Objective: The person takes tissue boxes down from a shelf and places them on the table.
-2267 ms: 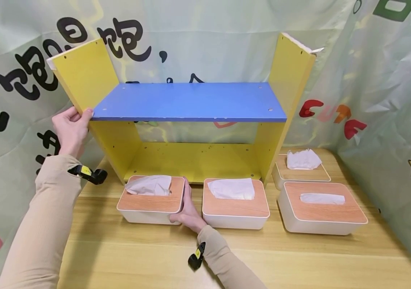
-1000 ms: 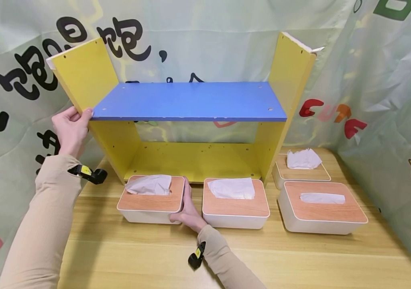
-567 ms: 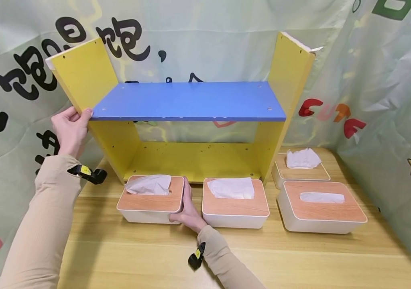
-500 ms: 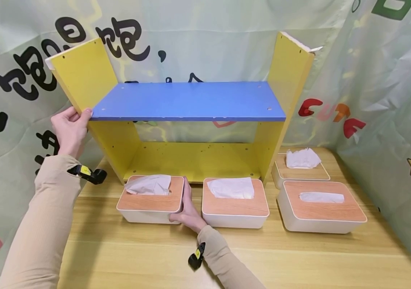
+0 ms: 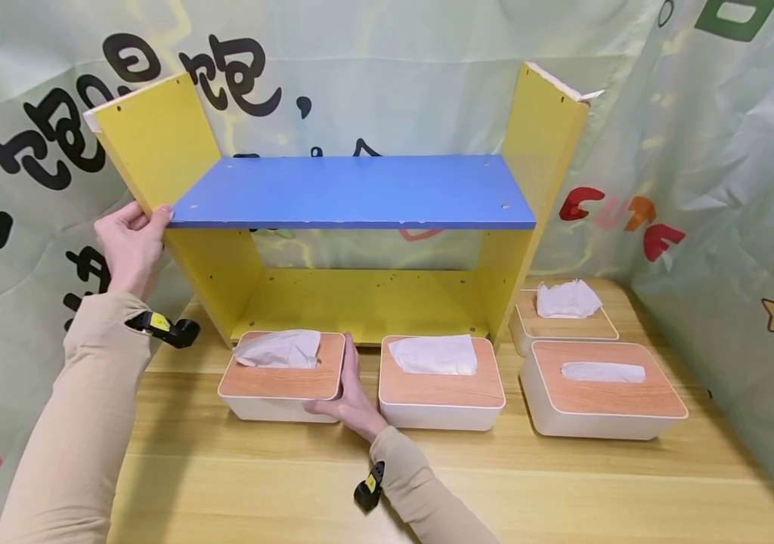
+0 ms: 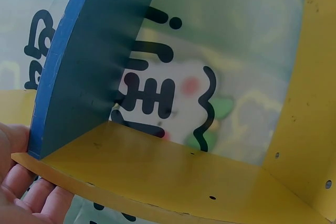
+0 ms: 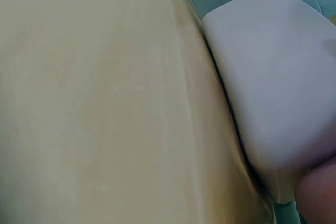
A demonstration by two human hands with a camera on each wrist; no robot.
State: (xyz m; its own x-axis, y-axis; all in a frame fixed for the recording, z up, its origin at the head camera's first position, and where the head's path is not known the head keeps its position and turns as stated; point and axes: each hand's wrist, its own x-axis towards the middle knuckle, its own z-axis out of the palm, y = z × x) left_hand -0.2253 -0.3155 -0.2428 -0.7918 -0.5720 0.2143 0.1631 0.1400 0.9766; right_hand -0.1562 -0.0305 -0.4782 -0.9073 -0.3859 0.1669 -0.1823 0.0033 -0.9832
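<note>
A yellow shelf unit (image 5: 360, 302) with a blue middle board (image 5: 353, 193) stands on the wooden table. My left hand (image 5: 130, 245) grips the front edge of its left side panel, level with the blue board. In the left wrist view the fingers (image 6: 37, 195) curl behind that yellow edge, thumb at the blue board's end. My right hand (image 5: 354, 400) holds the right end of the left tissue box (image 5: 278, 387), which is white with a wood-look lid. The thumb lies along its front; the fingertips behind are partly hidden. The box's white wall (image 7: 268, 77) fills the right wrist view's right side.
A second tissue box (image 5: 441, 393) stands just right of my right hand. Two more stand to the right, a front tissue box (image 5: 611, 400) and a back tissue box (image 5: 564, 326) beside the unit. Printed cloth (image 5: 713, 136) hangs behind and along both sides.
My right thumb has slid left along the front of the tissue box. The left hand stays on the shelf panel, and the whole head view has shifted slightly.
</note>
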